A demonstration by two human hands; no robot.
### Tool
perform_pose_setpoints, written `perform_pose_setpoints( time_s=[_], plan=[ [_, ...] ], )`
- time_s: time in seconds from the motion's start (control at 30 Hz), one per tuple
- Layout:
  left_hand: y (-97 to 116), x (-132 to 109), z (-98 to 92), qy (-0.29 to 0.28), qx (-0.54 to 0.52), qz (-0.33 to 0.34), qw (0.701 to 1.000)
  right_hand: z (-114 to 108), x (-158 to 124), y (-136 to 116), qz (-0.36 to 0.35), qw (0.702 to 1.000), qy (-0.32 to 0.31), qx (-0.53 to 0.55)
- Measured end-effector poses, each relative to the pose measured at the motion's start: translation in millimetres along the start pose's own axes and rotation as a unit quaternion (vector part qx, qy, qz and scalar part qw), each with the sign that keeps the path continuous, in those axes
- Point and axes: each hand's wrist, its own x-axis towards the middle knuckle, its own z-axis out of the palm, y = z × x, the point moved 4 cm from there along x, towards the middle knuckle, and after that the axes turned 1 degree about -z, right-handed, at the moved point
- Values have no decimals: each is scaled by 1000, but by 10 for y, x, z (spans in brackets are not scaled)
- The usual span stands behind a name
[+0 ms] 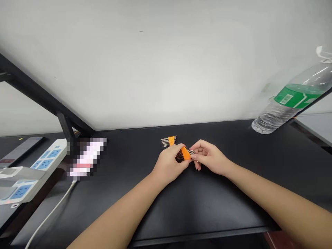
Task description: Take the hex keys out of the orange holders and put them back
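Both my hands meet over the middle of the black table [207, 207]. My left hand [168, 166] is closed round a small orange-banded bundle of metal pins [185, 153]. My right hand [209, 157] pinches the pins at the bundle's right end between thumb and fingers. A second bundle of metal pins with an orange band [169, 141] lies flat on the table just behind my left hand, untouched.
A clear plastic water bottle with a green label [290, 102] stands at the back right. White power strips with blue sockets [33, 169] and a white cable [52, 214] lie at the left, beside a blurred-out patch. A white wall rises behind the table.
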Motion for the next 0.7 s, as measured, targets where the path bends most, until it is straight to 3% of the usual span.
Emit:
perform_pose_setpoints(
  time_s=[0.17,0.43,0.57,0.7],
  plan=[
    [-64,31,-46,-23,55,4,998,-103,12,-28,5,996,75,46],
    [-181,66,-155,-43,127,-31,991,-242,47,38,12,989,122,89],
    [-251,102,-220,-19,128,-35,991,-355,77,103,67,992,106,16],
    [-248,111,-209,-19,123,-29,992,-477,70,75,91,980,110,-139]
  ],
)
